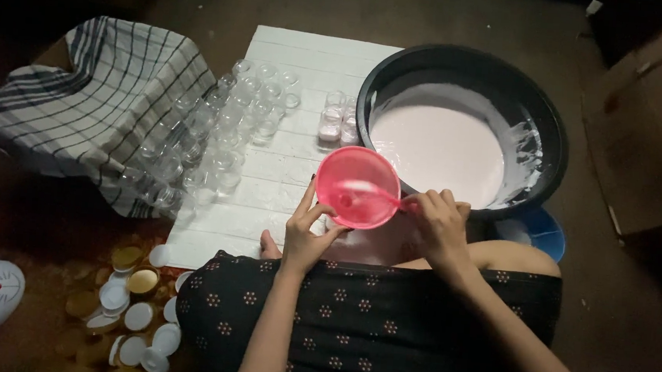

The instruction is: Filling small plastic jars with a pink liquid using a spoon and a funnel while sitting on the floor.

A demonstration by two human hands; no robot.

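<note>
Above the dark dotted skirt, both hands' fingers pinch a pink funnel beside the black basin.

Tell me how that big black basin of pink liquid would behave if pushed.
The black basin looks well filled with pale pink liquid, so probably heavy and slow to slide. A shove would likely slosh it; smears already coat the inner wall. Wide and low, it seems unlikely to tip.

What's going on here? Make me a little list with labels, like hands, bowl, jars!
left hand: left hand steadies the rim of the pink funnel
right hand: right hand holds the funnel's handle side
bowl: black basin holding pale pink liquid
jars: many empty clear jars on the white board; a few filled jars by the basin
lids: white and gold lids on the floor
cloth: striped cloth, far left
</note>
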